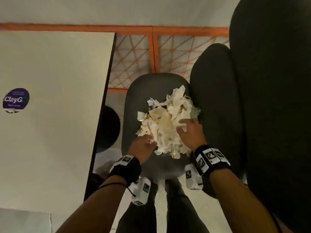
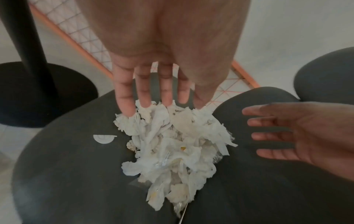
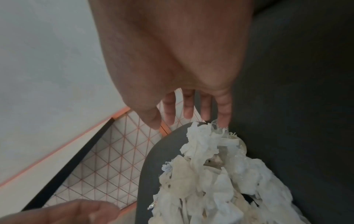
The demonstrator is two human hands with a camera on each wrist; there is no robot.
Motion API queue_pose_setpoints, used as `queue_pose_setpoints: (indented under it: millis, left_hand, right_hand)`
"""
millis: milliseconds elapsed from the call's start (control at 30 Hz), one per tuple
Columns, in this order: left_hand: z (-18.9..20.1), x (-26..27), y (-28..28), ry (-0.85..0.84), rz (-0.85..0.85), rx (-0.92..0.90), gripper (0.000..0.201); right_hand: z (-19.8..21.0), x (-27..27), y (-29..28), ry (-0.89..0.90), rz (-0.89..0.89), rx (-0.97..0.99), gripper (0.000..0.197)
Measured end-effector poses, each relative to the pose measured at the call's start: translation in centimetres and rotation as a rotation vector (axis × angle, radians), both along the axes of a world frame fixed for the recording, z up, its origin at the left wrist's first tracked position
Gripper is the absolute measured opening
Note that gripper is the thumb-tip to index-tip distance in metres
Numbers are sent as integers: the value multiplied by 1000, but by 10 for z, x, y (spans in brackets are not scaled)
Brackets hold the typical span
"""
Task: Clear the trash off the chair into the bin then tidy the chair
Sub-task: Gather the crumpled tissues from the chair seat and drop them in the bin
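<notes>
Pale floor runs under everything, with an orange-framed wire grid [image 1: 151, 52] lying at twelve o'clock beyond the dark grey chair [image 1: 143, 91]. At nine o'clock the white table [image 1: 53, 101] crowds close, a purple round sticker [image 1: 16, 98] on its top, its black post and round base [image 2: 40, 97] standing just beside the seat. At three o'clock the chair's thick backrest [image 1: 217, 101] rises right against the trash.

On the seat sits the trash [image 1: 166, 121], a heap of crumpled white tissue and clear wrapper scraps. My left hand [image 1: 143, 147] reaches in at its seven o'clock edge, fingers [image 2: 124, 94] straight and spread, tips touching the paper. My right hand [image 1: 191, 132] lies on the heap's four o'clock side, fingers [image 3: 224, 109] straight and apart, gripping nothing.

One white half-disc scrap [image 2: 104, 138] lies apart on the seat. No bin shows anywhere in view, and my forearms cut off the seat's near edge.
</notes>
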State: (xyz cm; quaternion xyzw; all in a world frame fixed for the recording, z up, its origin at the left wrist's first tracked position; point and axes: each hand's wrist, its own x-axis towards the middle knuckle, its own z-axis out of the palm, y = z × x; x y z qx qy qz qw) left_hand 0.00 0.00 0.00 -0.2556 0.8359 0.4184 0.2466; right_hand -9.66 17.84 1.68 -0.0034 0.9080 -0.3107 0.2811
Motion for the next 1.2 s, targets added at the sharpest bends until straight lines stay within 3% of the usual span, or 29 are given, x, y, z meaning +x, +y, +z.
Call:
queue_pose_setpoints:
  millis: [167,400,533,733,833,1033,1100,1200]
  left_hand:
    - [-60,-62,1,-76,148,-42,87]
    - [-161,-108,6,-170,140,-69,111]
    - [-191,-102,9,-188,175,-56,88]
    - [-196,-95,-6,35,273,0,49]
    - [-187,-91,-19,99,390,89,43]
    - [-159,-90,-37,290,626,372,47]
    - [-153,-92,-42,289,645,397,45]
    - [-146,-90,-42,282,679,420,37]
  right_hand:
    - [-44,-56,-20,23,61,97,61]
    - [-134,-109,-47,-130,161,253,78]
    - [-171,-101,-58,-90,265,434,71]
    - [-186,-95,-50,80,126,251,43]
    - [-172,-102,-41,113,-39,82,32]
    - [-135,-106,-24,167,-69,-13,34]
    - [-127,-104,-25,141,-128,-27,22]
    - [-117,-96,-31,-56,-291,-82,9]
